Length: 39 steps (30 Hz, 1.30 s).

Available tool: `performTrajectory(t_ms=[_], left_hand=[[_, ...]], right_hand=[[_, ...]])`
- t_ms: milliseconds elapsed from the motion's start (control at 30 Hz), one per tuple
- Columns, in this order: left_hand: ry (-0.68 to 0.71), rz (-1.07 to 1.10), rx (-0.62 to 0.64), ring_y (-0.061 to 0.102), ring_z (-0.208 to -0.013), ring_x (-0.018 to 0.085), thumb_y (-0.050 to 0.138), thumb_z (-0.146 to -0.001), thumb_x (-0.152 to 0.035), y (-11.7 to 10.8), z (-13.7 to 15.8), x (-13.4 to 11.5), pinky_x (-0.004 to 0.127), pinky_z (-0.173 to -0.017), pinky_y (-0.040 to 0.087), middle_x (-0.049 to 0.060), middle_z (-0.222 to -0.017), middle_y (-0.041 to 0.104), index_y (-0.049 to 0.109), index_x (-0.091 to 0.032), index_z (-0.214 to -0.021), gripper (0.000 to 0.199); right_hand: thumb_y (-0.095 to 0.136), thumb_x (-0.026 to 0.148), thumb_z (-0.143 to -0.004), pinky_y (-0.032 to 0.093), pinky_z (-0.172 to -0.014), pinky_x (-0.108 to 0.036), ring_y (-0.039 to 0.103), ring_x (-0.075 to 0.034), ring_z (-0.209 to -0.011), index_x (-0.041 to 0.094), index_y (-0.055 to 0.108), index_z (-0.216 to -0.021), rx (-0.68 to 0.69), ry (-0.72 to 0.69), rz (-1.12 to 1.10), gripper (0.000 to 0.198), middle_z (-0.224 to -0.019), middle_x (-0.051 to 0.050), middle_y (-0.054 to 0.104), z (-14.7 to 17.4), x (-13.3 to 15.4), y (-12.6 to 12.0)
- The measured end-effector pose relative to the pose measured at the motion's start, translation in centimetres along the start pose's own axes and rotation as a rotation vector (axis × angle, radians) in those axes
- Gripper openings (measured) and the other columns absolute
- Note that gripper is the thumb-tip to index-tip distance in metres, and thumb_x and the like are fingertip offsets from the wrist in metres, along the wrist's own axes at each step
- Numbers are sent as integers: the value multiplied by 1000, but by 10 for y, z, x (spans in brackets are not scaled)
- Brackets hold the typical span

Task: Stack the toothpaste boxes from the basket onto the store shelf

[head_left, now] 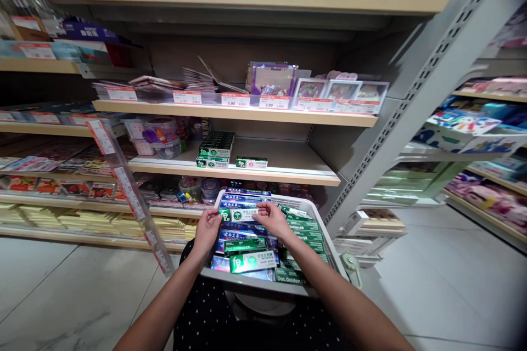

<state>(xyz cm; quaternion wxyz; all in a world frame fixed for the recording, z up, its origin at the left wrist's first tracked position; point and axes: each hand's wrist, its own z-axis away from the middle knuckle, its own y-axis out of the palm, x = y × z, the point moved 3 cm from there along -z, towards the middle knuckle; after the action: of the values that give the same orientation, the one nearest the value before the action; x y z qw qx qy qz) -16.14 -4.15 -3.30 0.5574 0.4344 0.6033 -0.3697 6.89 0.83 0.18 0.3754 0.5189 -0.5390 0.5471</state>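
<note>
Between my left hand (208,228) and my right hand (272,220) is a green and white toothpaste box (237,215), its ends pinched in the fingers of both. It is held level over a grey basket (328,230) that rests at my lap. Blue boxes (242,233) fill the left part of the basket, and green "Doc.Golden" boxes (290,275) fill the right. A second green and white box (253,261) lies on top of the pile near the front rim. My forearms hide part of the basket's contents.
Ahead, a shelf (284,173) bears a stack of green and white boxes (214,148) and a separate box (251,162) to its right. Plastic tubs (162,134) stand at its left. A price-tag strip (132,197) slants down at the left. A slotted metal post (370,159) rises on the right.
</note>
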Motion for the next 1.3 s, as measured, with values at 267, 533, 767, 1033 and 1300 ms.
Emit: performTrajectory(t_ms=[267, 533, 767, 1033, 1300], left_hand=[[206, -97, -163, 68, -91, 18, 67, -77, -29, -24, -112, -82, 37, -89, 52, 10, -101, 68, 57, -16, -100, 28], [318, -416, -270, 69, -89, 20, 62, -80, -18, -34, -182, -127, 35, -87, 52, 11, -97, 70, 59, -15, -100, 20], [252, -484, -278, 69, -86, 21, 64, -79, -16, -32, -198, -126, 33, -82, 52, 11, -95, 71, 60, -15, -97, 18], [246, -531, -272, 68, -84, 22, 64, -79, -19, -32, -214, -125, 31, -79, 50, 9, -88, 71, 60, -16, -94, 16], [248, -695, -262, 67, -88, 27, 59, -82, -27, -31, -237, -112, 35, -80, 49, 13, -87, 70, 60, -13, -102, 24]], right_hand=[[74, 26, -64, 56, -81, -34, 66, -18, -83, 18, 59, -91, -125, -163, -44, 33, -89, -4, 67, -98, 72, 49], [62, 17, -70, 52, -83, -32, 63, -16, -84, 19, 53, -92, -245, -243, 109, 23, -98, -4, 62, -163, 108, 91], [55, 14, -75, 46, -91, -39, 57, -23, -96, 20, 49, -99, -315, -292, 348, 26, -106, -9, 55, -170, 105, 102], [55, 15, -80, 46, -90, -40, 58, -28, -102, 18, 50, -104, -321, -203, 409, 24, -104, -13, 59, -184, 105, 106], [55, 15, -79, 47, -89, -39, 60, -29, -103, 20, 52, -97, -363, -214, 314, 18, -96, -12, 61, -202, 96, 110]])
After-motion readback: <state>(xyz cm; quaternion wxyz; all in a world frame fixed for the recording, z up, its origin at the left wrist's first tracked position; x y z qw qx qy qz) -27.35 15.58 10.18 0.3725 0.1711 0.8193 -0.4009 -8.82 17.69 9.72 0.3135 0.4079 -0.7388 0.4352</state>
